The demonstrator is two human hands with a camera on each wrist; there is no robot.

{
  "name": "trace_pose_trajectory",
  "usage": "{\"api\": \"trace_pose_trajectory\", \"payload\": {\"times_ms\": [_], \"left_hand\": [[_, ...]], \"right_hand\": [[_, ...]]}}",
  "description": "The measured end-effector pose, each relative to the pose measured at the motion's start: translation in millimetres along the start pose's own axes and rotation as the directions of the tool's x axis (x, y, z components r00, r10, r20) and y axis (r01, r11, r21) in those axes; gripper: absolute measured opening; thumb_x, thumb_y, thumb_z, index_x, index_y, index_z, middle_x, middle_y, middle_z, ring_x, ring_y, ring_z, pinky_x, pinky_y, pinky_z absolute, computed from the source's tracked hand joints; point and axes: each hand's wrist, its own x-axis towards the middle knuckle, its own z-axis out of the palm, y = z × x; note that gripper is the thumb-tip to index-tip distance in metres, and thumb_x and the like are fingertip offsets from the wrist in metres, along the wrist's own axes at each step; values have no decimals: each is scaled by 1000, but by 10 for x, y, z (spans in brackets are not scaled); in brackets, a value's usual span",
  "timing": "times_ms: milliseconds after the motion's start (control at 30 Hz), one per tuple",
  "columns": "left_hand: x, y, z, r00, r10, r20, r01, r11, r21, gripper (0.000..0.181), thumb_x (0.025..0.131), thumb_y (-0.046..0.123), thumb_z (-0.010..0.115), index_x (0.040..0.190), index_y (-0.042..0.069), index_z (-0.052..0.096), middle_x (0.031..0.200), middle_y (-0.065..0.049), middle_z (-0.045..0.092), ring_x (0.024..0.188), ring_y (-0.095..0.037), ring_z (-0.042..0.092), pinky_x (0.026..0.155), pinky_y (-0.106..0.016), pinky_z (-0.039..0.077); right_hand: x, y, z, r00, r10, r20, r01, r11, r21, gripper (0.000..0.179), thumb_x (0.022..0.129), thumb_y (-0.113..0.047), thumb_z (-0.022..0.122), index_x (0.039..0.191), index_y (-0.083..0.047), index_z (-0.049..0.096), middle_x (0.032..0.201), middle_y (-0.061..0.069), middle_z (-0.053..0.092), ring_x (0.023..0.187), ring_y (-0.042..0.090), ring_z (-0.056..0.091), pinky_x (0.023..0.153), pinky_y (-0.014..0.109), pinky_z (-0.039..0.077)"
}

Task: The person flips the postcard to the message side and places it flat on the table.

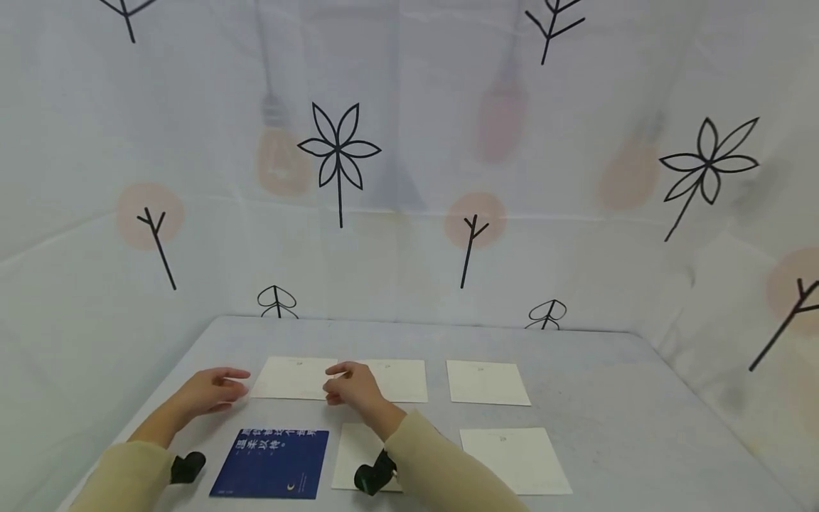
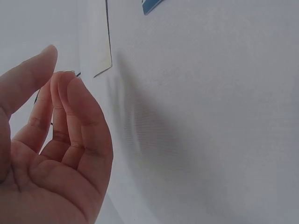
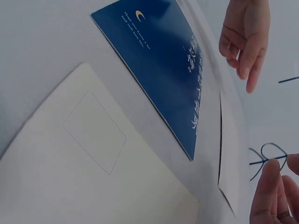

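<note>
My left hand [image 1: 207, 391] is beside the left edge of a cream card [image 1: 288, 378] in the back row, fingers loosely bent and nothing between them. In the left wrist view the thumb of the left hand [image 2: 70, 135] stands apart from the fingers, over the white surface. Around the same card's right edge is my right hand [image 1: 355, 387], also holding nothing; it overlaps the edge of the middle cream card [image 1: 406, 380]. Below the hands lies a dark blue card [image 1: 271, 462] with white writing and a small yellow moon. The right forearm partly hides a cream card [image 1: 350, 455] beside it.
Two more cream cards lie to the right, one in the back row [image 1: 489, 382] and one in the front row [image 1: 517, 462]. A white cloth [image 1: 409, 270] printed with line-drawn plants hangs behind and around the white table [image 1: 614, 398].
</note>
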Motion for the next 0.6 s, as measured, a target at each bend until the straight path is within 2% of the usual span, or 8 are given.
{"api": "trace_pose_trajectory", "payload": {"times_ms": [233,400,600], "left_hand": [[-88,-7,6,999,17,50,-17,1000,-15,52,83,23,71,124,-4,53,102,-12,60,90,-22,59,77,-38,53],[-150,-58,13,998,34,56,-34,999,-9,55,82,27,71,125,-2,53,103,-11,60,91,-21,59,77,-38,53],[-251,-78,44,991,93,97,-91,996,-25,56,82,28,72,125,-2,53,106,-11,59,94,-22,58,77,-39,53]], "right_hand": [[-148,-50,0,1000,-24,9,24,1000,-12,28,80,0,67,107,4,62,73,4,58,59,12,60,63,29,55],[-240,-50,23,999,-38,7,38,999,-30,27,78,-1,70,104,2,64,70,3,55,58,11,59,62,28,55],[-351,-46,51,998,-50,34,53,996,-76,27,77,-1,72,103,-1,64,70,2,55,58,13,60,61,32,54]]}}
